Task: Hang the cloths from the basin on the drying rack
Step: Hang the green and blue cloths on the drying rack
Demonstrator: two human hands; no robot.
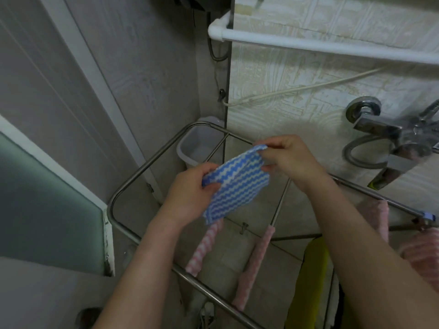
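I hold a blue cloth with white zigzag stripes above the metal drying rack. My left hand pinches its lower left edge. My right hand pinches its upper right corner, so the cloth is stretched between both hands. Two pink-and-white cloths hang over rack bars below the blue one. More pink cloth hangs at the right, and a yellow cloth hangs below my right forearm. The basin is not in view.
A small translucent plastic bin stands in the corner behind the rack. A chrome tap with a hose juts from the tiled wall at right. A white pipe runs across the wall above. A door frame is at left.
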